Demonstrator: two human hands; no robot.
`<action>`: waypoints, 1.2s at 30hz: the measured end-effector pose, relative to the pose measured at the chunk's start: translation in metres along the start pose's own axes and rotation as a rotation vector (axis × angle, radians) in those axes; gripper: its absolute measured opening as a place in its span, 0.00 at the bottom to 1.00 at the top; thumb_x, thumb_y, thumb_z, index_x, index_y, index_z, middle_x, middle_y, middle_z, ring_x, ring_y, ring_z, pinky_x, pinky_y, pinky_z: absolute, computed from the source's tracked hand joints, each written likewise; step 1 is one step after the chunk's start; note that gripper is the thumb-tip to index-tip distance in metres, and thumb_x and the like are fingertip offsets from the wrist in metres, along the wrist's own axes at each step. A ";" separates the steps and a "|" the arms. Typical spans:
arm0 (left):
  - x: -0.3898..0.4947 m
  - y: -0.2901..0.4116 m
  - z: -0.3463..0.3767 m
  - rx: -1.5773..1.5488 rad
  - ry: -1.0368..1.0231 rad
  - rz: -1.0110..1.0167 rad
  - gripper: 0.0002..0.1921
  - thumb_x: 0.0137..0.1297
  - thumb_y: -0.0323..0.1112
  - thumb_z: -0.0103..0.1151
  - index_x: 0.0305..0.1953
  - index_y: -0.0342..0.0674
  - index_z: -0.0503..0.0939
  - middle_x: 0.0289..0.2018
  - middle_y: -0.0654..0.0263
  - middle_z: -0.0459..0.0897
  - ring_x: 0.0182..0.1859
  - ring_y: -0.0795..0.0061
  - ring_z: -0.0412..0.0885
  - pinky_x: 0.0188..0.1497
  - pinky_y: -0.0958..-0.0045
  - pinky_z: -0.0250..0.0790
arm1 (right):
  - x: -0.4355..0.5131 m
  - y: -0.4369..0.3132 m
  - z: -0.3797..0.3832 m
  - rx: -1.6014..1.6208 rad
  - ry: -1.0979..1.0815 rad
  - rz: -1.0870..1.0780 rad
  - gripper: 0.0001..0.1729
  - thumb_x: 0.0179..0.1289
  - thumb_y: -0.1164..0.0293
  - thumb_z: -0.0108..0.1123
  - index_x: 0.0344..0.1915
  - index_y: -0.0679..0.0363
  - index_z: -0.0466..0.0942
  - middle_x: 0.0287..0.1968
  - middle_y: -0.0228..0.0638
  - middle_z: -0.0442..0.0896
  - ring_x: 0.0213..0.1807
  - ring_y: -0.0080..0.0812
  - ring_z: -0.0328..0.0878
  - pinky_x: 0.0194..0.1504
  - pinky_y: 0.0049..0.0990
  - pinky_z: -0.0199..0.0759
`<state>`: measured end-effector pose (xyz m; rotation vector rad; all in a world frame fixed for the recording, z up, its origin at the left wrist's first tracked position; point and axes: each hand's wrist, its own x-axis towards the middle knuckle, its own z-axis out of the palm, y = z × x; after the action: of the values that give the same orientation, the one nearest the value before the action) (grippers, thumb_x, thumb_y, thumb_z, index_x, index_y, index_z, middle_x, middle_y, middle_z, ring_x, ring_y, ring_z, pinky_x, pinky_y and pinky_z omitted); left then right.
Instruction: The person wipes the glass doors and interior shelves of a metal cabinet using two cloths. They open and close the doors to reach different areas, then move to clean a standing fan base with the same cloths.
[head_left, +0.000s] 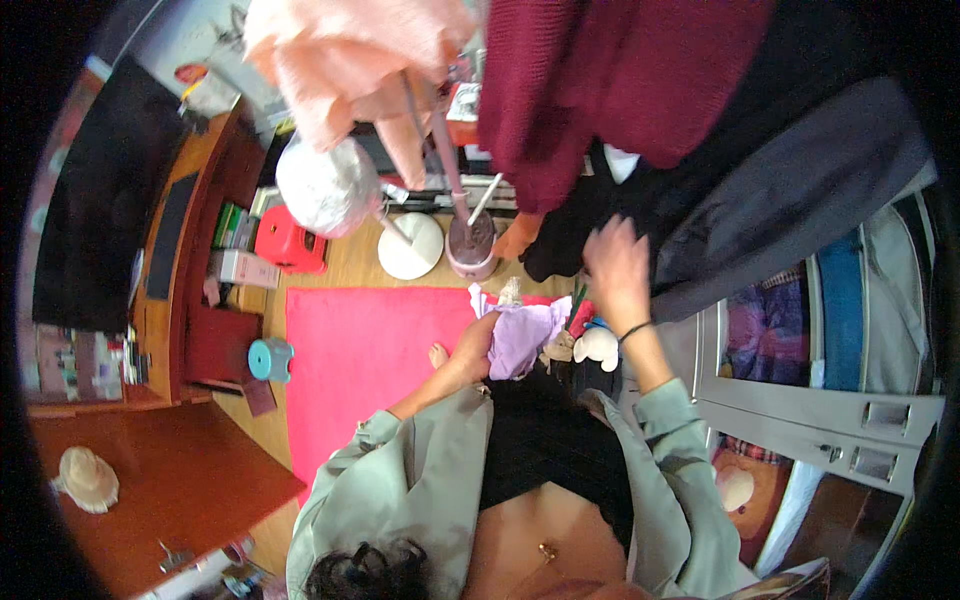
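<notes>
My left hand grips a lavender cloth, which hangs over the pink mat below. My right hand is raised, blurred, in front of dark hanging clothing, its fingers spread and a dark band at its wrist. Nothing shows plainly in that hand. Beneath it lies a white plush thing beside a beige cloth item. A maroon knitted garment and a dark grey garment hang ahead of me, with a peach fabric to their left.
A white-shaded lamp and a pink pot stand beyond the pink mat. Red and teal stools are at the left, near a wooden desk. An open grey cabinet door is at the right.
</notes>
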<state>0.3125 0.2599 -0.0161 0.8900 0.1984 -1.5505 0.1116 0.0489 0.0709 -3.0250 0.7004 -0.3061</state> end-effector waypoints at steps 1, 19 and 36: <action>-0.007 0.004 -0.009 -0.006 0.053 0.033 0.23 0.81 0.45 0.43 0.63 0.34 0.76 0.58 0.53 0.85 0.58 0.57 0.84 0.67 0.56 0.74 | -0.021 -0.012 0.036 0.167 -0.395 -0.074 0.21 0.72 0.60 0.61 0.58 0.60 0.79 0.53 0.45 0.82 0.53 0.43 0.79 0.55 0.39 0.74; -0.079 0.042 -0.099 -0.263 0.227 0.023 0.20 0.79 0.41 0.49 0.60 0.34 0.79 0.54 0.54 0.87 0.53 0.59 0.87 0.61 0.58 0.80 | 0.081 -0.168 0.086 1.130 -0.533 0.034 0.39 0.76 0.61 0.63 0.78 0.65 0.59 0.75 0.48 0.69 0.75 0.39 0.67 0.75 0.36 0.59; -0.124 0.189 -0.205 -0.280 -0.135 -0.001 0.32 0.61 0.31 0.47 0.69 0.40 0.68 0.56 0.55 0.83 0.56 0.58 0.85 0.63 0.56 0.77 | 0.180 -0.330 0.145 1.830 -0.771 0.641 0.25 0.79 0.74 0.53 0.72 0.60 0.66 0.65 0.36 0.79 0.64 0.32 0.78 0.65 0.31 0.74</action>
<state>0.5603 0.4386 -0.0094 0.5634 0.3100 -1.5331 0.4413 0.2634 -0.0161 -0.9554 0.6190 0.1966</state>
